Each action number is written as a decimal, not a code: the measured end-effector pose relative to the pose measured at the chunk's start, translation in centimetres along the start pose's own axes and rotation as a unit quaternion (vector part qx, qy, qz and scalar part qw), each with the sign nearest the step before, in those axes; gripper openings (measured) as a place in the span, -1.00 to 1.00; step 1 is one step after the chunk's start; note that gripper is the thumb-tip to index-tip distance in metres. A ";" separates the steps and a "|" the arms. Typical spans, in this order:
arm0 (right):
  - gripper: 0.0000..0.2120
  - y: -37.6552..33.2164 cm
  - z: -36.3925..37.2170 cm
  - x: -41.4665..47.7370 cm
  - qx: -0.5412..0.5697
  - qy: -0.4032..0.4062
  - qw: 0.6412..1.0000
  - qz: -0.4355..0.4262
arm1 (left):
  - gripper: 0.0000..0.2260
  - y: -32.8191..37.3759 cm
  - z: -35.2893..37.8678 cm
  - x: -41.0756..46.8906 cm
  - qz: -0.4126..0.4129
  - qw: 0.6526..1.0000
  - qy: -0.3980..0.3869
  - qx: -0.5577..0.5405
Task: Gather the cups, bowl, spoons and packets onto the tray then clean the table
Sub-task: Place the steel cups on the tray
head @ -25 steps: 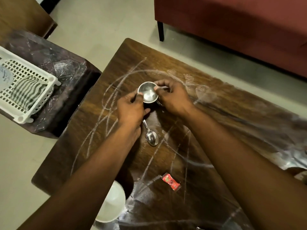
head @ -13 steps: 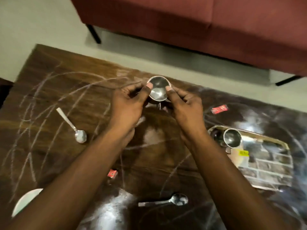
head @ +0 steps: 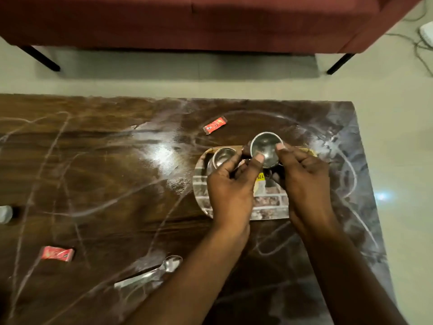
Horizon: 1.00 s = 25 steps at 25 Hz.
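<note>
My left hand [head: 230, 186] and my right hand [head: 302, 181] together hold a small steel cup [head: 266, 147] by its rim, above the far part of the brick-patterned tray [head: 269, 207]. A second steel cup [head: 221, 157] stands on the tray's far left corner, beside my left fingers. One red packet [head: 214, 125] lies on the table beyond the tray, and another red packet [head: 57, 253] lies near the front left. A steel spoon [head: 152, 273] rests near the front edge, left of my left forearm.
The dark wooden table [head: 93, 172] is streaked with white chalky marks and glare. A white object [head: 5, 214] shows at the left edge. A maroon sofa [head: 210, 22] on black legs stands beyond the table; cables [head: 419, 48] lie on the floor at far right.
Both hands carried the steel cup rightward from the table's left part to above the tray. The view followed, so the basket and white bowl left the frame.
</note>
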State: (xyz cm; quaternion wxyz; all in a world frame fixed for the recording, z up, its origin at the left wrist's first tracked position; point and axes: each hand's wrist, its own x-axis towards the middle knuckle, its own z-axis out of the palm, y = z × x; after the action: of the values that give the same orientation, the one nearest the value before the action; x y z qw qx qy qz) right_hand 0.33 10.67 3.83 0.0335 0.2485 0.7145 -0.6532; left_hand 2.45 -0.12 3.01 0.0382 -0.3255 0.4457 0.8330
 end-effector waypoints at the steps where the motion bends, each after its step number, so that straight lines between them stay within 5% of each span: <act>1: -0.79 0.8 -1.0 0.3 -0.003 0.008 1.000 0.013 | -0.76 -1.4 0.8 -0.6 -0.013 1.000 0.002 -0.008; 10: -0.75 6.6 -2.0 3.1 -0.049 0.031 0.997 0.047 | -0.81 -8.2 2.6 0.7 -0.072 0.985 0.154 -0.015; 25: -0.69 7.6 -0.1 3.9 -0.099 0.046 0.993 0.035 | -0.75 -9.4 1.5 3.5 -0.076 0.976 0.203 -0.005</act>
State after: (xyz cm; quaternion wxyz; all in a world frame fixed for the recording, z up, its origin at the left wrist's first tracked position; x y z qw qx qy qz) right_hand -0.04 12.18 -4.58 0.0473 0.2984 0.7673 -0.5657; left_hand 2.27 5.86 -5.17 0.0083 -0.5209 0.4139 0.7465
